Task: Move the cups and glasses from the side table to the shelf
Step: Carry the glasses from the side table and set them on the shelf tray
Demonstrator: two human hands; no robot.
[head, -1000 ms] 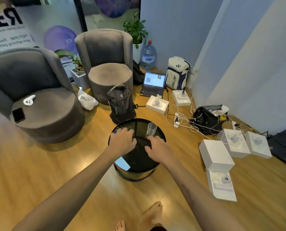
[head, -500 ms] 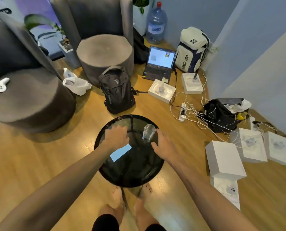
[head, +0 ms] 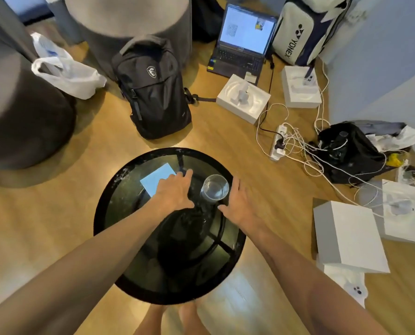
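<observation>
While both hands hung over the little round side table point(head: 109, 213), neither one had the glass point(head: 215, 189) yet. The right hand point(head: 240, 204) was spread flat with fingers straight, just beside the glass on its right, maybe brushing it, hard to say. The left hand point(head: 175, 189) was spread too, fingers relaxed, just to the glass's left and partly over a blue note point(head: 154, 177) on the tabletop. The glass stood upright near the table's far edge, looking empty. Honestly the sketchy bit was that slick dark top: a clumsy nudge from either palm could've slid or tipped the glass off the back edge. Beyond the table sat a black backpack point(head: 153, 88), a laptop point(head: 242, 42) and a power strip point(head: 279, 141) tangled in cables, so a drop there would've been ugly.
</observation>
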